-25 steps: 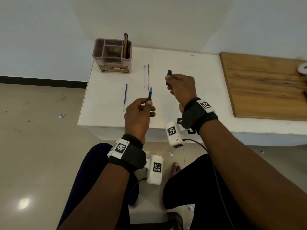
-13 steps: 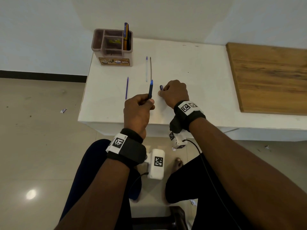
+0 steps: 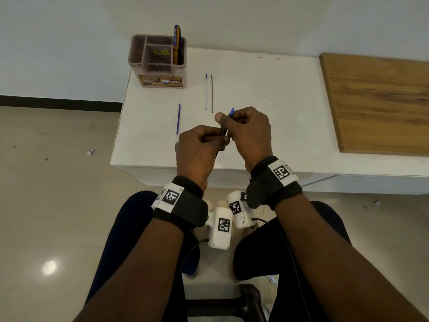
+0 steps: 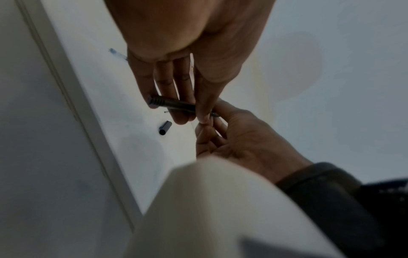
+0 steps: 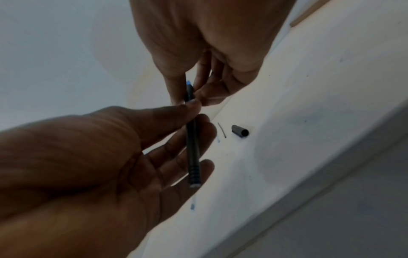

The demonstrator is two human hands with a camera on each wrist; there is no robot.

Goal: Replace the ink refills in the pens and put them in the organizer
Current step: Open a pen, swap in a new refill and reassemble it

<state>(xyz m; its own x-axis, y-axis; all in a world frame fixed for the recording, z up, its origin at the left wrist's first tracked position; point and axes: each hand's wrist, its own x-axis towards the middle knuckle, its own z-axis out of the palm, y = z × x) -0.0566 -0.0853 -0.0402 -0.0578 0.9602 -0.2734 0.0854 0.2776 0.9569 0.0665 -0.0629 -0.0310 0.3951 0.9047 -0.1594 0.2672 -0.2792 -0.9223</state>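
Both hands met above the table's front edge: the left hand gripped the pen barrel, the right hand pinched its blue tip end. Judged step: unscrewing the tip to free the old refill. Next calls for a steady twist, then drawing it out. The cap lay on the table beneath.

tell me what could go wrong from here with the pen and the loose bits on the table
1. The pen cap lies loose near the table edge, under the working hands; a nudge could send it to the floor.
2. Both the left hand and the right hand pinch the pen in mid-air, so a slip could drop it.
3. Three loose refills, like the purple one, could roll or get mixed up.
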